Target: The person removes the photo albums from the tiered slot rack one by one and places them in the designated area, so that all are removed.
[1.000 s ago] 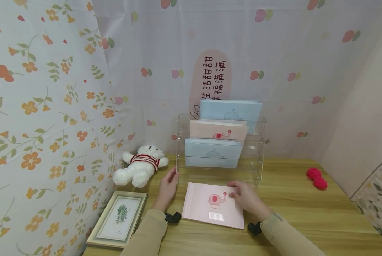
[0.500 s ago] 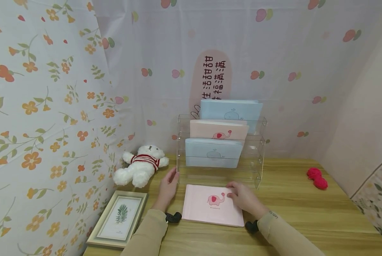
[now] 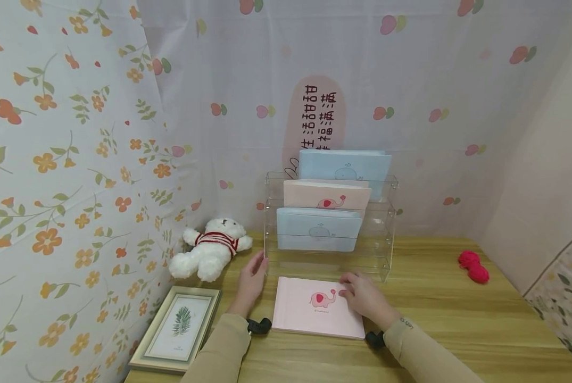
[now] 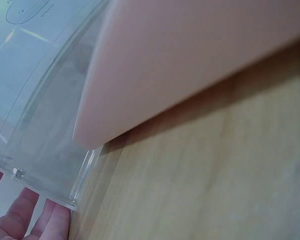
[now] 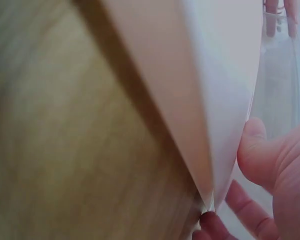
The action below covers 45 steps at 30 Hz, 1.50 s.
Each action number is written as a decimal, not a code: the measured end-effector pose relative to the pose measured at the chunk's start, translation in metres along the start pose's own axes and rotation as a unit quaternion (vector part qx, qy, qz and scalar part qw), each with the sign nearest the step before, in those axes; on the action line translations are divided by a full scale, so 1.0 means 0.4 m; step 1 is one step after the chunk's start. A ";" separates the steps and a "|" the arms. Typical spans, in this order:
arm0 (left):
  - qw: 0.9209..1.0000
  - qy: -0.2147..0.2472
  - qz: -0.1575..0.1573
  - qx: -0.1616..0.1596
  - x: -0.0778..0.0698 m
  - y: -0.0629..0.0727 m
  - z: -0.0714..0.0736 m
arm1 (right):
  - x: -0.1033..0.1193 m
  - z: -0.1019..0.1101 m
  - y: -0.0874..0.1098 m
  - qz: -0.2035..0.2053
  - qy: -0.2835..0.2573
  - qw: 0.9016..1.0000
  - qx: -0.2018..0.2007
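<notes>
A pink booklet point(image 3: 309, 319) with an elephant on its cover lies almost flat, close over the table in front of a clear acrylic rack point(image 3: 329, 264). My right hand point(image 3: 367, 300) pinches its far right corner, thumb on the cover and fingers beneath, as the right wrist view shows. White pages point(image 5: 225, 75) show at the booklet's edge there. At the rack's left side, my left hand point(image 3: 251, 284) rests its fingertips against the outer face of the clear side panel point(image 4: 45, 150). A blue whale booklet point(image 3: 319, 230) stands in the rack's front, pink point(image 3: 324, 191) and blue point(image 3: 345, 162) ones behind.
A white teddy bear point(image 3: 214, 249) in a striped top lies left of the rack. Nearer the front left is a picture frame point(image 3: 180, 324) with a leaf print. A red yarn bundle point(image 3: 474, 267) sits at far right. Patterned cloth point(image 3: 238, 80) hangs behind the table.
The pink booklet has shifted slightly left and turned a little, its right side tilting less, and the right hand has moved with it. The left hand stays at the rack.
</notes>
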<state>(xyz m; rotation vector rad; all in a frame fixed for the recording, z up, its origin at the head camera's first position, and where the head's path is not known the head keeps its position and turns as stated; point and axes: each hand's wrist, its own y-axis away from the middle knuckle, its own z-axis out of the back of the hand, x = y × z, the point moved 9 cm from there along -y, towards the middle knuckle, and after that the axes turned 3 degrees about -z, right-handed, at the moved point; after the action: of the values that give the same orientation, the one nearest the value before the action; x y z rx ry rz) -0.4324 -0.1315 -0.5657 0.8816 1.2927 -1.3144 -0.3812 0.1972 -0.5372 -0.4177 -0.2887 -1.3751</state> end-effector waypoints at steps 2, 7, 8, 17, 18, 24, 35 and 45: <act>1.000 0.001 -0.003 0.000 -0.003 0.001 0.001 | 0.000 0.003 0.000 0.000 0.012 1.000 -0.007; 1.000 0.003 -0.006 0.002 -0.006 0.003 -0.001 | 0.007 0.024 0.001 -0.003 0.036 0.999 -0.023; 1.000 0.004 -0.007 0.003 -0.006 0.003 -0.002 | 0.009 0.030 0.001 -0.004 0.034 0.999 -0.028; 1.000 0.003 -0.008 -0.001 -0.013 0.002 -0.004 | 0.040 0.148 -0.007 0.027 -0.031 0.985 -0.166; 1.000 0.002 -0.006 -0.001 -0.014 0.002 -0.003 | 0.045 0.164 -0.007 0.036 -0.033 0.981 -0.188; 1.000 0.004 -0.003 0.001 -0.015 0.001 0.002 | 0.045 0.219 -0.027 0.016 -0.072 0.974 -0.216; 1.000 0.007 -0.006 0.007 -0.005 0.002 -0.001 | 0.041 0.230 -0.055 -0.055 -0.138 0.976 -0.162; 1.000 0.005 -0.006 0.004 -0.013 0.006 -0.001 | 0.098 0.301 -0.094 -0.046 -0.147 0.964 -0.217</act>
<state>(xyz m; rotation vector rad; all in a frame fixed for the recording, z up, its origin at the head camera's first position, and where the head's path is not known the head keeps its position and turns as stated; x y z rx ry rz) -0.4293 -0.1298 -0.5614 0.8882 1.3035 -1.3273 -0.4061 0.2113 -0.4082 -0.9881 -0.2505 -1.4673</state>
